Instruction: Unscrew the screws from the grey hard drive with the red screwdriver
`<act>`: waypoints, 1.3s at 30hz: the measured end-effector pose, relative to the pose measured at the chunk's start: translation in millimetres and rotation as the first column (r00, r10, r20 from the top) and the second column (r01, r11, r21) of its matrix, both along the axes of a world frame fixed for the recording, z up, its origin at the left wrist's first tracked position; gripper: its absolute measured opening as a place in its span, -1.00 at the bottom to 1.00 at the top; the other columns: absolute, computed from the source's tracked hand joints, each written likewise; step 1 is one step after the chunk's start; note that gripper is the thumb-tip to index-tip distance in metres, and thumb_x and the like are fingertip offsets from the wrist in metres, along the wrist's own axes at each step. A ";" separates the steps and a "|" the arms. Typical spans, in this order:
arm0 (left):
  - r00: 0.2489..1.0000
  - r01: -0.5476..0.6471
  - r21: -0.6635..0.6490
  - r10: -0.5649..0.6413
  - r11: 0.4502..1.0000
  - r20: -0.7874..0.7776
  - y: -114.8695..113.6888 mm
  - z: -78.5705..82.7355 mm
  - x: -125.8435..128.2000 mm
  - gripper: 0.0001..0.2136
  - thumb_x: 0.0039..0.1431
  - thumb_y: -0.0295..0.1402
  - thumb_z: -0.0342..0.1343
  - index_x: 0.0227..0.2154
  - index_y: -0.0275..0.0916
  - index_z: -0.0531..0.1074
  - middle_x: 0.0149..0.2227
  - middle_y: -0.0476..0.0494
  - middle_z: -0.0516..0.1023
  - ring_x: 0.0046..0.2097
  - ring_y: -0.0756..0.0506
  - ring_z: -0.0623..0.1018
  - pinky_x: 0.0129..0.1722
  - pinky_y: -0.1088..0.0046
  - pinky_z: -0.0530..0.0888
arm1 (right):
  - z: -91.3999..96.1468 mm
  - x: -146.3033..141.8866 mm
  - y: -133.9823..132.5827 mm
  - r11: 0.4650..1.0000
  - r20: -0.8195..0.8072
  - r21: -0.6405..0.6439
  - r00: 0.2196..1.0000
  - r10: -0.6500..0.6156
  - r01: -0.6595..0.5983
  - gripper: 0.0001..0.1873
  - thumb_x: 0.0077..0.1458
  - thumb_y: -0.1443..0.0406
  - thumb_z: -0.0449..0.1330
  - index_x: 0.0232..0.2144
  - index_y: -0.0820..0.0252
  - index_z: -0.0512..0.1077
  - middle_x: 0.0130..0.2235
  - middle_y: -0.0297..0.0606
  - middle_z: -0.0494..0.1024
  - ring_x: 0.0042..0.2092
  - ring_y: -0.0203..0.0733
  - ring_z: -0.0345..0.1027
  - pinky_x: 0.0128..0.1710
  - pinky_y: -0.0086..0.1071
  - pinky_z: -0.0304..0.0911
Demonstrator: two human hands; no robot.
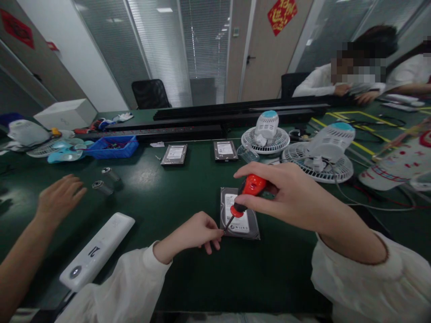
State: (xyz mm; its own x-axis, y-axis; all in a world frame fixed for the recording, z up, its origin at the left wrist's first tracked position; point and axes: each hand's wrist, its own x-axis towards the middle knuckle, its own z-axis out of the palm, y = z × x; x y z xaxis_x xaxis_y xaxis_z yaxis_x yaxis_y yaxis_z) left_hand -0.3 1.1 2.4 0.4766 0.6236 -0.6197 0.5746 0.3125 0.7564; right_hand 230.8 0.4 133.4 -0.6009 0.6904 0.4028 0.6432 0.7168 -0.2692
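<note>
1. We noted the right hand (289, 197), fingers clenched round the red handle of the screwdriver (251, 186), with the shaft slanting down and left.
2. The tip met the left edge of the hard drive (240, 222), which lay flat, label up, on the green counter (161, 193).
3. The left hand (195, 233) sat at that same edge, fingers pinched together by the tip. We could not tell whether they held anything.
4. A co-worker's hand (60, 195) rested far left, near two metal cylinders (106, 181), and a white bar (97, 249) lay just in front of it.

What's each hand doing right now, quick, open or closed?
Left hand: closed, pinched at the tip of the screwdriver, by the hard drive; pinching what, cannot tell.
Right hand: closed, holding the screwdriver by its red handle.
</note>
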 end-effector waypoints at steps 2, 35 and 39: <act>1.000 0.000 0.000 0.000 1.000 -0.002 -0.2 1.4 0.2 -0.75 0.29 -0.27 0.18 -0.44 -0.32 0.52 -0.42 -0.12 0.67 -0.57 0.06 0.52 -0.60 0.59 0.26 | 1.6 1.9 -0.9 0.999 0.004 -0.007 0.999 0.033 -0.033 -0.65 0.22 0.18 0.24 0.01 0.21 0.49 -0.30 -0.28 0.65 -0.32 -0.19 0.51 -0.33 -0.36 0.26; 1.000 -0.010 -0.003 0.010 1.000 -0.004 -1.0 5.3 1.1 -0.75 0.27 -0.26 0.18 -0.45 -0.32 0.52 -0.42 -0.13 0.67 -0.58 0.06 0.51 -0.61 0.57 0.24 | 1.3 1.1 -0.5 0.998 0.038 -0.056 0.999 0.013 -0.011 -0.39 0.36 0.01 0.11 0.32 0.17 0.34 -0.37 -0.32 0.59 -0.42 -0.21 0.39 -0.40 -0.36 0.17; 1.000 -0.005 -0.007 0.005 1.000 0.002 -0.1 2.0 -0.1 -0.74 0.27 -0.23 0.19 -0.45 -0.33 0.52 -0.42 -0.13 0.67 -0.57 0.06 0.52 -0.60 0.58 0.25 | 2.2 1.4 -1.4 0.997 0.019 -0.047 0.998 0.064 -0.063 -0.43 0.27 0.22 0.16 0.29 0.20 0.36 -0.33 -0.31 0.61 -0.38 -0.23 0.41 -0.34 -0.39 0.19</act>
